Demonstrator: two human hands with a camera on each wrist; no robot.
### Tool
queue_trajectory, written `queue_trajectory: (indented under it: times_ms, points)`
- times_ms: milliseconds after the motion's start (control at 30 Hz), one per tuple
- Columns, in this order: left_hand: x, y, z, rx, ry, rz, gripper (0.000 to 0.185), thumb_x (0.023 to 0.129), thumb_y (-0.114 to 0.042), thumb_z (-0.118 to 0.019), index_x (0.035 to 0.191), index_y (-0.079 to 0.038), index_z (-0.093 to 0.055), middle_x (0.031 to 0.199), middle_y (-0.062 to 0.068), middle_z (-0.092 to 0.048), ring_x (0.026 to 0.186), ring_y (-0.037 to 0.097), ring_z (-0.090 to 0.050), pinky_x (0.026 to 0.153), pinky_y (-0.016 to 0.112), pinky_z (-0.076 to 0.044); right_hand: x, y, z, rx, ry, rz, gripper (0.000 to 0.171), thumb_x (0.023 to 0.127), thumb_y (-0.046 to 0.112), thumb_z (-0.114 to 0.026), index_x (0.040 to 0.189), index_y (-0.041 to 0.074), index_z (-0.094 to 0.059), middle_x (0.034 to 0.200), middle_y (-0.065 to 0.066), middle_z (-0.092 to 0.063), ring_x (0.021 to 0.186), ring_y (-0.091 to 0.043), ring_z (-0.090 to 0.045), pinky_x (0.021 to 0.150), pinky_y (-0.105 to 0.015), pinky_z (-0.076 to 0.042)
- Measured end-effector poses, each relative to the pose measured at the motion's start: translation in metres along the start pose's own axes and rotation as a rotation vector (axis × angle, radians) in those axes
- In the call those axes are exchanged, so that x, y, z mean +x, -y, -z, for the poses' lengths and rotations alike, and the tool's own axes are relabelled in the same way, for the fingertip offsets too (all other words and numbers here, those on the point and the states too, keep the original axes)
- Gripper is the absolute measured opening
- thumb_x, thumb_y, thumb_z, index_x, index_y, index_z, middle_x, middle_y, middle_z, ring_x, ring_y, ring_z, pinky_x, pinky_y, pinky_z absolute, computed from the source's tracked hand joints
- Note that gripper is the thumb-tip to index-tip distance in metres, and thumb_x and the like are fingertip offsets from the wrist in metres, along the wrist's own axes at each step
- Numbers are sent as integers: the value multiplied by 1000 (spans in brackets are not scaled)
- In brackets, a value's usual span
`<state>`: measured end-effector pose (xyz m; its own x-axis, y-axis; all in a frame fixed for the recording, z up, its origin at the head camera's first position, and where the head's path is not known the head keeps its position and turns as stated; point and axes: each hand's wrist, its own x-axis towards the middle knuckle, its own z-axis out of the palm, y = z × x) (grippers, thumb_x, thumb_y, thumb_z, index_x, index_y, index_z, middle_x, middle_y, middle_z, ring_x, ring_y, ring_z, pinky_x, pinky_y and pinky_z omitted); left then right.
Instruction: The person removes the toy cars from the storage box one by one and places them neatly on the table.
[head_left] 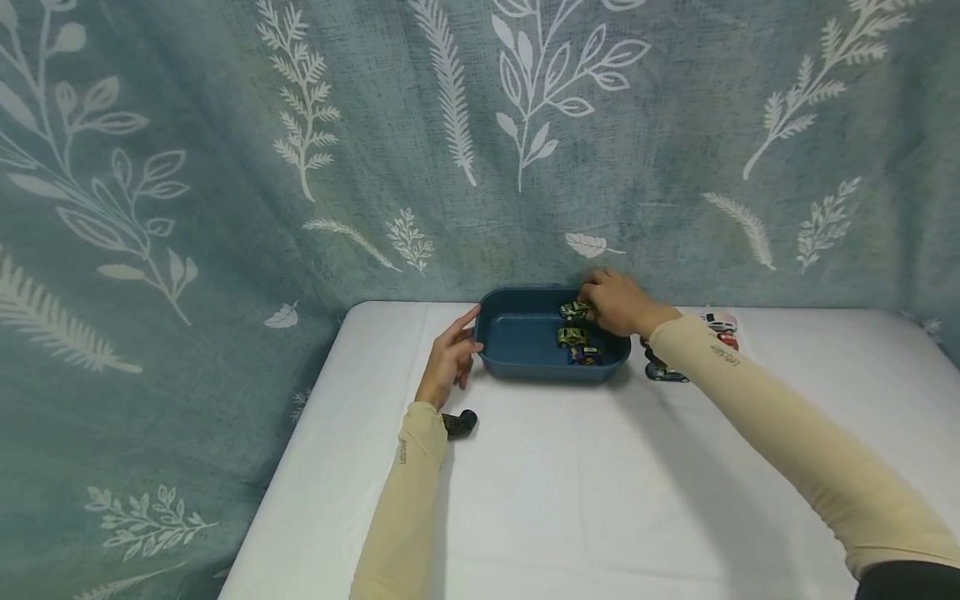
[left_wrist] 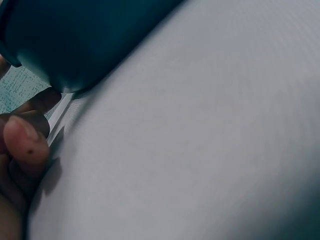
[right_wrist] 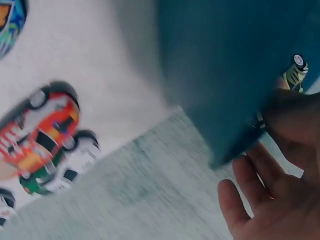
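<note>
green toy car sits pinched in the right hand, at the far right corner inside the dark blue plastic tub; the left hand, fingers straight, steadies its left wall.

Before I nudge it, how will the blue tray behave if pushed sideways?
The blue tray would probably slide on the smooth white table rather than tip, being low and wide. The left hand bracing its end may stop it. The toy cars inside would likely roll.

A small black cylindrical object is lying near the white table's left edge, a leaf-patterned grey-blue cloth hanging behind
</note>
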<state>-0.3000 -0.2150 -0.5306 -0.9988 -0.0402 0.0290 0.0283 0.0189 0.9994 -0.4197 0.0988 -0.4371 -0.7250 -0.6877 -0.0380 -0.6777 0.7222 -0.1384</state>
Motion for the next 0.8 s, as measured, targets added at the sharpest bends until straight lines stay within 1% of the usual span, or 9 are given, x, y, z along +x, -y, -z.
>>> queue_trajectory:
  times_ms: [67, 167, 333, 400, 600, 700, 800]
  points:
    - [1, -1, 0, 3, 3, -3, 68, 93, -14, -65, 154, -42, -56, 152, 17, -58, 48, 11, -33, 39, 28, -38, -3, 2, 8, -8, -31, 11, 28, 102, 11, -68, 128, 1, -71, 138, -26, -59, 127, -48, -52, 101, -67, -47]
    - [1, -3, 0, 6, -7, -6, 68, 92, -13, -65, 154, -41, -56, 150, 16, -60, 48, 12, -33, 38, 29, -37, -7, 5, 20, -8, -55, 13, 29, 103, 9, -67, 131, 3, -69, 134, -22, -62, 126, -46, -52, 102, -67, -43]
    - [0, -3, -1, 11, -17, -3, 68, 92, -14, -64, 155, -40, -56, 149, 15, -60, 48, 12, -32, 38, 29, -37, -16, 3, 34, -25, -73, 0, 32, 103, 10, -67, 134, 5, -67, 135, -19, -65, 129, -45, -50, 103, -67, -38]
    - [0, -3, -2, 10, -12, -1, 68, 93, -14, -64, 155, -40, -56, 149, 15, -60, 47, 12, -32, 39, 28, -37, -21, -1, 37, -38, -77, -2, 32, 102, 10, -68, 134, 5, -68, 135, -20, -65, 129, -46, -50, 104, -69, -38]
    - [-1, 0, -3, 0, -11, -9, 68, 93, -12, -63, 154, -42, -57, 148, 15, -61, 49, 11, -32, 39, 28, -36, -41, -16, 45, -59, -98, -9, 34, 99, 9, -73, 132, 3, -69, 132, -22, -67, 125, -47, -52, 102, -69, -41]
    - [-2, 1, -3, 0, -9, -13, 68, 93, -12, -63, 154, -42, -57, 146, 17, -62, 48, 10, -31, 38, 28, -36, -53, -27, 48, -68, -96, -25, 33, 97, 8, -75, 130, 3, -69, 129, -22, -68, 123, -47, -52, 99, -68, -43]
    - [-2, 1, -3, 10, -1, -15, 68, 94, -12, -63, 153, -43, -56, 146, 17, -62, 47, 10, -31, 38, 28, -36, -66, -44, 48, -78, -88, -53, 33, 96, 6, -75, 129, 2, -69, 126, -23, -68, 117, -46, -53, 95, -67, -44]
